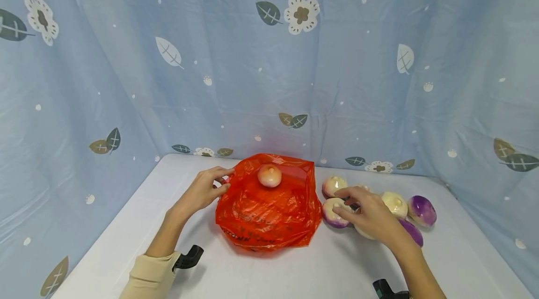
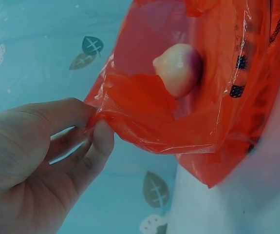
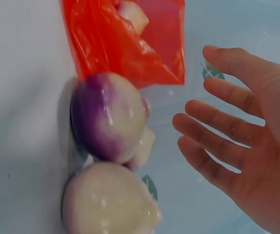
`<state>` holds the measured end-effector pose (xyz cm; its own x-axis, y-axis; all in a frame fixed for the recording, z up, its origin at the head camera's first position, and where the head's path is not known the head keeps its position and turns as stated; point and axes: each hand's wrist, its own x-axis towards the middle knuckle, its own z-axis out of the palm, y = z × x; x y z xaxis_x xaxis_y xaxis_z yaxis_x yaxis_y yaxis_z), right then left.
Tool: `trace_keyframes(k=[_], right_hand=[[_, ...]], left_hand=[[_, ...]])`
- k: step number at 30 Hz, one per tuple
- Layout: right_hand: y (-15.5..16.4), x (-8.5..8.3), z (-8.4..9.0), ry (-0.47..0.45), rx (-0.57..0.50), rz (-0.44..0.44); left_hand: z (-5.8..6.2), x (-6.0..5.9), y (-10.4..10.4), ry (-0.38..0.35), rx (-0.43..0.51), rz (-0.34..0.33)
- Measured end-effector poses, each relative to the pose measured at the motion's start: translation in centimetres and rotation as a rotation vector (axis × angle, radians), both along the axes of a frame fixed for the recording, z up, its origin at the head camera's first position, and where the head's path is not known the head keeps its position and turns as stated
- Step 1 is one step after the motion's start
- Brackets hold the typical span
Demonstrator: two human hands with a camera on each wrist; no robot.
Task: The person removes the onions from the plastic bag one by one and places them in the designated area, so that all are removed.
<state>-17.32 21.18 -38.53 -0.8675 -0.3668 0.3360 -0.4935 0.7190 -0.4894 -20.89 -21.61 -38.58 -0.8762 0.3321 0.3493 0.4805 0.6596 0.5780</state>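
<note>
A red plastic bag (image 1: 269, 215) lies on the white table with its mouth spread, and one glossy purple-and-white turnip (image 2: 178, 70) sits inside it. My left hand (image 1: 205, 190) pinches the bag's rim at its left side between thumb and fingers, as the left wrist view shows. To the right of the bag, my right hand (image 1: 370, 215) hovers over a group of turnips, its fingers spread and holding nothing in the right wrist view. Nearest it are a purple-and-white turnip (image 3: 110, 117) and a paler turnip (image 3: 105, 202). The hand partly covers some of the group in the head view.
More turnips lie at the right, among them a pale one (image 1: 394, 204) and a mostly purple one (image 1: 422, 211). A blue curtain (image 1: 236, 79) with leaf and flower prints hangs behind and beside the white table (image 1: 290, 275).
</note>
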Motion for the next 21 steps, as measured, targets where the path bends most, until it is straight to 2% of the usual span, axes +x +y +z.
trace_keyframes(k=[3, 10, 21], right_hand=[[-0.9, -0.1, 0.0, -0.018, 0.016, -0.017], [-3.1, -0.3, -0.3, -0.05, -0.024, 0.037], [-6.6, -0.8, -0.8, 0.039, 0.085, 0.087]], left_hand=[[0.0, 0.0, 0.0, -0.008, -0.003, 0.005], [0.0, 0.1, -0.1, -0.021, -0.004, 0.012], [0.0, 0.0, 0.0, -0.013, 0.005, 0.007]])
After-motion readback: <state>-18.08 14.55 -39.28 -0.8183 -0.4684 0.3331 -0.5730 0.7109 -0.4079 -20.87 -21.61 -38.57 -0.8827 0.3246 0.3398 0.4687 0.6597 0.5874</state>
